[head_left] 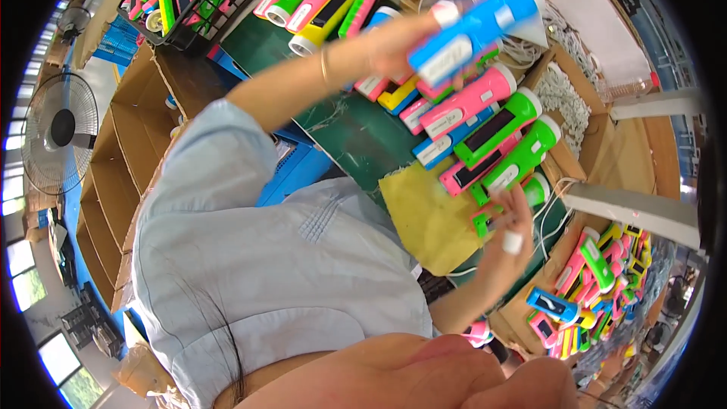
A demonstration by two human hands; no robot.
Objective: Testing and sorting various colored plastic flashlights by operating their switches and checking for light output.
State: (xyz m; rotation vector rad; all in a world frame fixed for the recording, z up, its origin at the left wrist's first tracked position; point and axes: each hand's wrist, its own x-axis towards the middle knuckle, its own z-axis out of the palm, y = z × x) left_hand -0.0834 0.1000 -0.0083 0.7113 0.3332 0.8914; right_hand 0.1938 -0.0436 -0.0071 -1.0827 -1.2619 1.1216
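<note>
One blue flashlight (482, 32): we clasp it in our left hand (405, 42) above the green table (356, 136). Our right hand (509, 238), blurred, beside a green flashlight (526, 151): whether pinching, we cannot tell.

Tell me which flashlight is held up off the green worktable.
The blue flashlight with the white rim, gripped in the left hand; the flashlights in the row beneath it lie on the worktable.

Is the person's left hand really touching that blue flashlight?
Touching. The head view, though slightly blurred, shows the left hand gripping the blue flashlight, its fingers, one white-capped, against the flashlight's side.
</note>
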